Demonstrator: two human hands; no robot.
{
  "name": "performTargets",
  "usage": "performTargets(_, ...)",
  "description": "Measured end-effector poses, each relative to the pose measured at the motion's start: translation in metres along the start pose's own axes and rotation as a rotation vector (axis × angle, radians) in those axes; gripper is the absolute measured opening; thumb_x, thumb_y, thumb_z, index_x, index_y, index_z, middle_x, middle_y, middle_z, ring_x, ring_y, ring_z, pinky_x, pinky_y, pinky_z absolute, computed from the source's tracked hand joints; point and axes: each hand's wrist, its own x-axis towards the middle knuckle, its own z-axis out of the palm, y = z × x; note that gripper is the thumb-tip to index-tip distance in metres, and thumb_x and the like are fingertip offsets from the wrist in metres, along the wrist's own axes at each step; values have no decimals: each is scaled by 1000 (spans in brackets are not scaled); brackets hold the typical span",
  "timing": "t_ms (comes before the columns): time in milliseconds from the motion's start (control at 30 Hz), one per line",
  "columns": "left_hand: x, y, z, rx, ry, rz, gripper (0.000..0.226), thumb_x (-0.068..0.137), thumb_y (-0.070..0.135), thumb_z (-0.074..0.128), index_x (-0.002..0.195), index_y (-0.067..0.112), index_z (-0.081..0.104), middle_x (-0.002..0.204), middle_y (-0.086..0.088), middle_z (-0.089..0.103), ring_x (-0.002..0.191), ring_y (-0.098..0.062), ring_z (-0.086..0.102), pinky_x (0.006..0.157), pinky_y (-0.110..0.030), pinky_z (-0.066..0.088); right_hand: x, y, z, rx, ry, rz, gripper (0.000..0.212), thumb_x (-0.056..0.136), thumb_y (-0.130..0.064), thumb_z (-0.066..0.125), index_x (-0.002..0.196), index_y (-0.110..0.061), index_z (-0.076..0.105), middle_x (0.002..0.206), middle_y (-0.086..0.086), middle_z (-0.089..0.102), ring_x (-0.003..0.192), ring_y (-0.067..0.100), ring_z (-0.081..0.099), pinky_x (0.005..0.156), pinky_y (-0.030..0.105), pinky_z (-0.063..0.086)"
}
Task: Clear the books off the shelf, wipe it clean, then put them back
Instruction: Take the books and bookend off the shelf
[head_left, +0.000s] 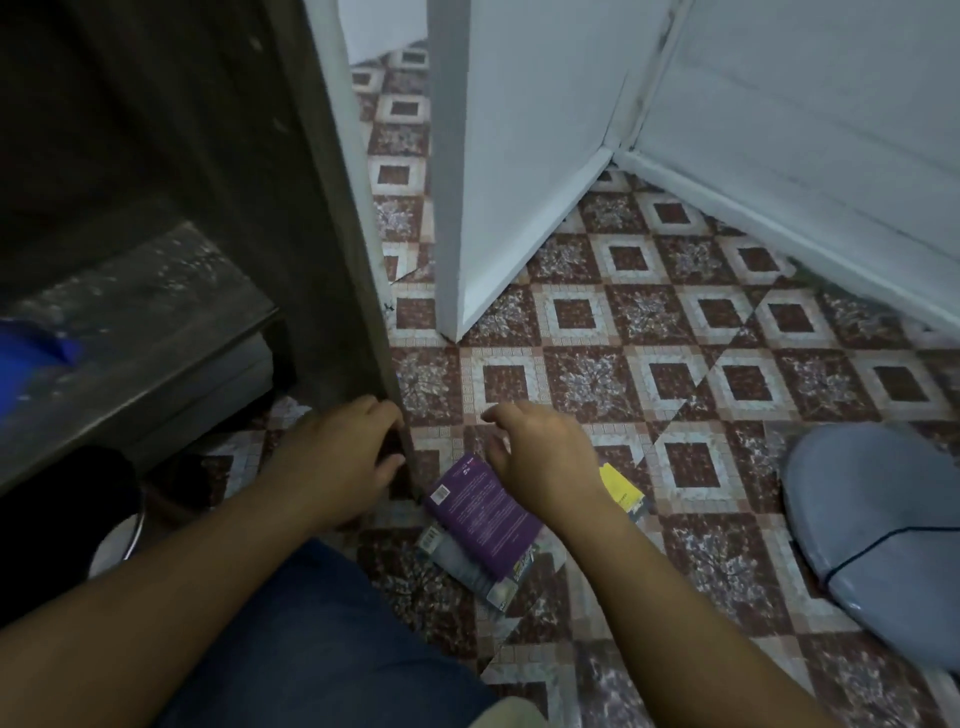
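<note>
We can read nothing for certain. The purple book (483, 512), lower centre of the frame, carries a white barcode label and lines of pale print too small for us. The grey book (460, 561) beneath shows another barcode, equally illegible.

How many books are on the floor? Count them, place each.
3. A purple book lies on top, a grey book pokes out beneath it, a yellow book shows beside the right hand. Others may be hidden underneath.
</note>
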Motion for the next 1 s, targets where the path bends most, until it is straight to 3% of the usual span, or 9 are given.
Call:
performTargets(233, -74, -36, -53, 43, 221, -103, 28, 89, 45, 56, 114, 32, 53, 109, 10, 55, 101, -13, 55, 82, -30, 43, -6, -98, -71, -12, 88, -229, 26, 88, -29, 54, 111, -21, 63, 103, 3, 64, 94, 28, 60, 76, 38, 48)
performTargets(400, -143, -79, -87, 212, 387, -362, 35, 89, 45, 54, 117, 25, 51, 117, 2, 54, 111, -22, 51, 89, -38, 37, -3, -188, -94, -90, 81, -411, 24, 84, -28, 55, 106, -23, 65, 97, 1, 63, 90, 25, 61, 76, 38, 50)
performTargets(567, -212, -131, -109, 219, 526, -573, 38, 81, 43, 66, 112, 23, 58, 109, -2, 58, 108, -27, 52, 86, -40, 41, 3, -278, -98, -121, 67, -596, 23, 88, -31, 54, 108, -23, 61, 101, -2, 61, 96, 21, 58, 83, 34, 44)
performTargets(700, -269, -172, -122, 279, 662, -768, 42, 68, 34, 78, 101, 14, 64, 98, -10, 58, 96, -35, 52, 75, -44, 46, 7, -351, -95, -64, 46, -732, 27, 86, -27, 57, 112, -23, 63, 106, 1, 63, 101, 25, 59, 84, 37, 44)
performTargets(833, -315, -204, -128, 302, 718, -972, 48, 66, 29, 80, 103, 5, 62, 107, -20, 56, 100, -40, 48, 76, -48, 46, 14, -413, -83, -110, 2, -865, 29, 89, -29, 53, 117, -24, 60, 114, 1, 59, 108, 25, 55, 86, 36, 44)
performTargets(1000, -344, -229, -129, 305, 803, -1064, 54, 67, 23, 80, 113, 2, 58, 124, -24, 49, 115, -42, 41, 88, -54, 43, 22, -469, -68, -146, -6, -990, 33, 88, -26, 54, 121, -22, 58, 118, 3, 54, 112, 26, 53, 88, 38, 45)
